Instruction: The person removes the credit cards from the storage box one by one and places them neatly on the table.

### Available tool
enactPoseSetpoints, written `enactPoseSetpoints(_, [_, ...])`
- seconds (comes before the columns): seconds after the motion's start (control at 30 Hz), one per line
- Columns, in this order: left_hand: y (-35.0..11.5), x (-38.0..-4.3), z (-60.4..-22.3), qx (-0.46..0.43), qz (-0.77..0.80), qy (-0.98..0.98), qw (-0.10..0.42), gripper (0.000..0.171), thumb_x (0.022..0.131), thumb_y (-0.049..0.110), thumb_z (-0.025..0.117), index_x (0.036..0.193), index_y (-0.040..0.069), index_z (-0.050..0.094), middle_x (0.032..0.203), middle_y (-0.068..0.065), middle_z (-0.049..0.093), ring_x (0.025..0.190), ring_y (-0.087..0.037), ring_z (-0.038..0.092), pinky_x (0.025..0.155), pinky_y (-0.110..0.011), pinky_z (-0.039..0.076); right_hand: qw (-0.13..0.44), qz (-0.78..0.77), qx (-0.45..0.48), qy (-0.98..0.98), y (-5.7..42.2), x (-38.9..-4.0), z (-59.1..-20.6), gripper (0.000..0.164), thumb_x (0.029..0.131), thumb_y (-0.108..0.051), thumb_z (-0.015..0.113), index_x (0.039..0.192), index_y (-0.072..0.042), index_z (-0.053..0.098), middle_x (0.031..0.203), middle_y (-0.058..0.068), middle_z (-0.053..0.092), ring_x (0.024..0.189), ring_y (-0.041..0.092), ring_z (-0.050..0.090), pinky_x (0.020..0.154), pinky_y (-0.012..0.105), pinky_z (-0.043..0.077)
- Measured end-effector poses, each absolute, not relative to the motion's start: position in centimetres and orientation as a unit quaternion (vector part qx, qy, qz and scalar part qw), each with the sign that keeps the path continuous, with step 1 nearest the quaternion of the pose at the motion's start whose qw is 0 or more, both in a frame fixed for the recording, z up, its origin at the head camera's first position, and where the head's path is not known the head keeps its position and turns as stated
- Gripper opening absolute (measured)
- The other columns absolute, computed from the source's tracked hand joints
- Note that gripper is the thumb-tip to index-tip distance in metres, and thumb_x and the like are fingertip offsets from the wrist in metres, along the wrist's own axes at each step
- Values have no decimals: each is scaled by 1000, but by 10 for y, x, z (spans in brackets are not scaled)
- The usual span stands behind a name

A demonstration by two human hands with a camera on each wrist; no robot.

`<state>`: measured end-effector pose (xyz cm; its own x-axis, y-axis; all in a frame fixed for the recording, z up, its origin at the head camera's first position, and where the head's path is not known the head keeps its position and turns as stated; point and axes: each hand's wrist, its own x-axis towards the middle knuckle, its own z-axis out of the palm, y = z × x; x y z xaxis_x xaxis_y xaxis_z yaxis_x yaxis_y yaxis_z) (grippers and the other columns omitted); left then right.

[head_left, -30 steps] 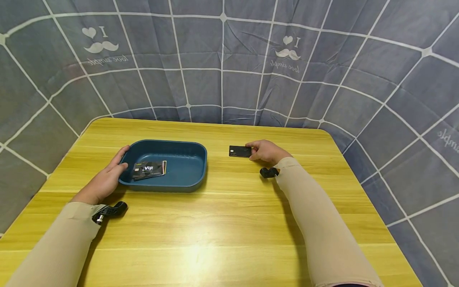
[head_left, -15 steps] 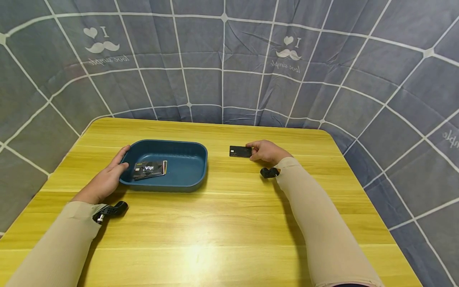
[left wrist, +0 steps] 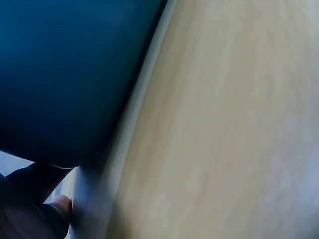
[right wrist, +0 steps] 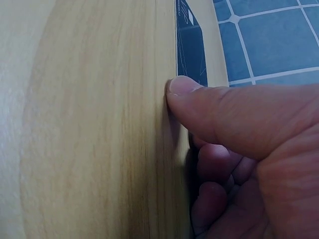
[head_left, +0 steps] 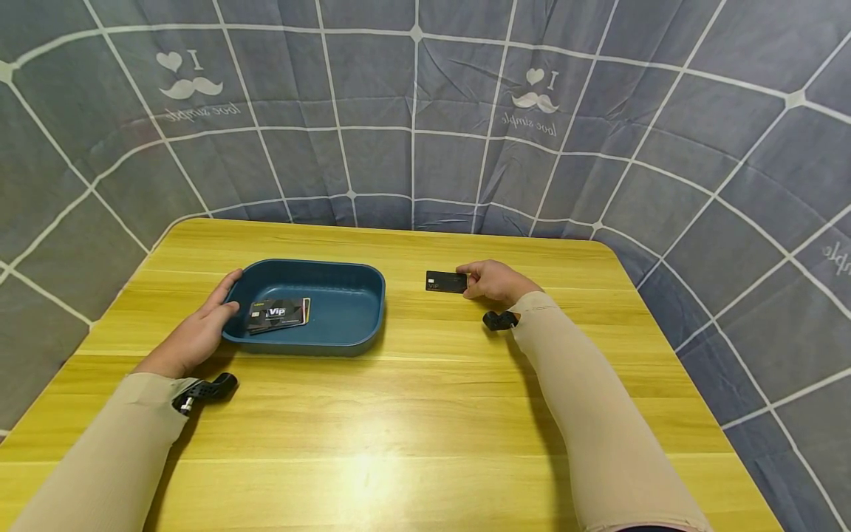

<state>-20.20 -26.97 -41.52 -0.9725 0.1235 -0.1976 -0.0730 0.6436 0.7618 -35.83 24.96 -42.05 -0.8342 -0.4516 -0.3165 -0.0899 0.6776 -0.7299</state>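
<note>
A dark blue rectangular bin (head_left: 339,314) sits on the left half of the table. At its left wall is my left hand (head_left: 193,336), thumb at the rim and fingers along the outside; in the left wrist view the bin's dark wall (left wrist: 65,74) fills the upper left. A small stack of cards (head_left: 275,315), the top one marked Vip, lies inside. My right hand (head_left: 497,282) pinches the right end of a black VIP card (head_left: 444,281) between thumb and fingers. In the right wrist view the thumb (right wrist: 209,107) covers part of that card. Whether the card touches the tabletop, I cannot tell.
The wooden table (head_left: 372,414) has its far edge against a grey-blue cloth (head_left: 459,177) with white grid lines. More of this cloth hangs at both sides. A black camera mount (head_left: 209,388) sticks out from the left wrist, another mount (head_left: 499,320) from the right.
Hardly anything differs. The whole scene drifts a pixel or two in the head view, while both hands, the bin and the black card keep their places.
</note>
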Motion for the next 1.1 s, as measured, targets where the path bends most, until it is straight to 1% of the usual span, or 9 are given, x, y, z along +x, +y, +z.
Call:
enactPoseSetpoints(0.43, [-261, -200, -411, 7, 429, 896, 115, 62, 115, 43, 17, 169, 34, -13, 176, -11, -20, 157, -60, -6, 118, -84, 4, 245, -357, -166, 886, 255, -370, -420, 67, 96, -5, 74, 158, -6, 49, 79, -1, 53, 70, 14, 46, 66, 28, 36])
enactPoseSetpoints(0.7, [-256, -201, -409, 1, 433, 894, 114, 62, 115, 42, 18, 169, 34, -13, 176, -11, -21, 157, -60, -7, 118, -84, 3, 245, -355, -183, 883, 258, -373, -417, 67, 97, -5, 72, 159, -6, 46, 82, 1, 56, 72, 15, 47, 66, 28, 38])
enactPoseSetpoints(0.8, [-253, -202, -409, 0, 435, 894, 113, 62, 115, 42, 18, 169, 34, -13, 176, -11, -21, 157, -59, -8, 118, -83, 3, 247, -350, -183, 885, 261, -375, -416, 68, 99, -10, 72, 160, -9, 45, 90, 4, 60, 71, 15, 47, 64, 27, 39])
enactPoseSetpoints(0.87, [-250, -201, -410, -4, 434, 894, 110, 62, 115, 42, 18, 169, 34, -13, 176, -10, -21, 157, -59, -7, 119, -83, 3, 249, -352, -178, 884, 263, -378, -417, 68, 100, -15, 72, 162, -13, 44, 98, 8, 63, 69, 16, 47, 62, 28, 40])
enactPoseSetpoints(0.97, [-246, -202, -411, -11, 435, 894, 107, 62, 115, 43, 18, 168, 35, -13, 176, -9, -21, 158, -59, -7, 119, -83, 3, 241, -349, -170, 889, 264, -383, -415, 68, 101, -24, 71, 162, -18, 43, 114, 11, 64, 76, 19, 51, 65, 31, 43])
enactPoseSetpoints(1.03, [-242, -203, -412, -15, 435, 894, 105, 62, 115, 44, 18, 168, 36, -13, 176, -8, -21, 158, -58, -6, 119, -82, 3, 232, -349, -169, 892, 263, -387, -413, 68, 102, -30, 71, 162, -18, 43, 123, 13, 64, 87, 23, 55, 72, 34, 46])
enactPoseSetpoints(1.1, [-239, -204, -412, -15, 438, 893, 100, 63, 115, 44, 19, 168, 36, -12, 176, -7, -21, 159, -56, -7, 120, -81, 3, 210, -343, -174, 899, 260, -391, -409, 67, 102, -34, 69, 162, -17, 44, 127, 13, 64, 100, 25, 58, 81, 36, 48])
